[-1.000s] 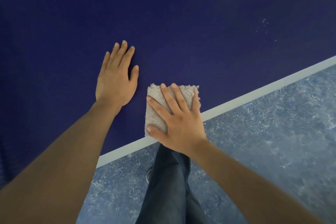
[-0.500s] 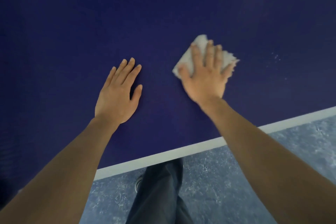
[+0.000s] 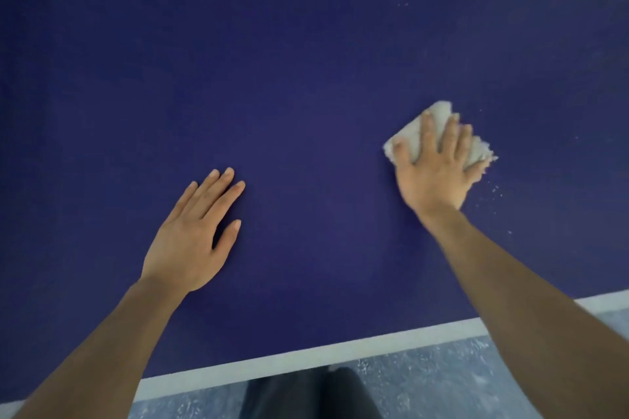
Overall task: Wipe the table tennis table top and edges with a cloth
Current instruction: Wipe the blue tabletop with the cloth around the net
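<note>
Pressing cloth (image 3: 439,133), long axis slanting down-right, under right hand (image 3: 437,170).

Head view looks steeply down, close over the table top (image 3: 306,61)

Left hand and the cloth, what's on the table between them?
Nothing: the head view shows bare blue table top between the left hand and the cloth.
</note>
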